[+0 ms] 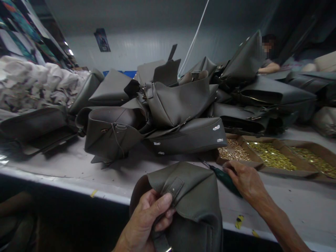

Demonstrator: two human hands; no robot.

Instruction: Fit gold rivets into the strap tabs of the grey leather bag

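At the table's front edge, my left hand [154, 213] is closed on a dark grey-green handbag [196, 185], with the thumb pressed on a stitched tab [175, 187] that has a small hole in it. A metal piece shows on the bag's strap below that hand. Over the tabletop to the right, my right hand [244, 178] has its fingers closed at the handle of a green-handled tool [223, 176] with a thin metal shaft. The shaft points left and back, close to the cardboard trays; its exact tip shape is too small to make out.
Brown cardboard trays [258, 164] hold many small gold-coloured metal parts. A heap of similar bags [181, 101] fills the back of the table [65, 164]. Pale fabric pieces [34, 84] are piled at left. A person [270, 52] is at the far right.
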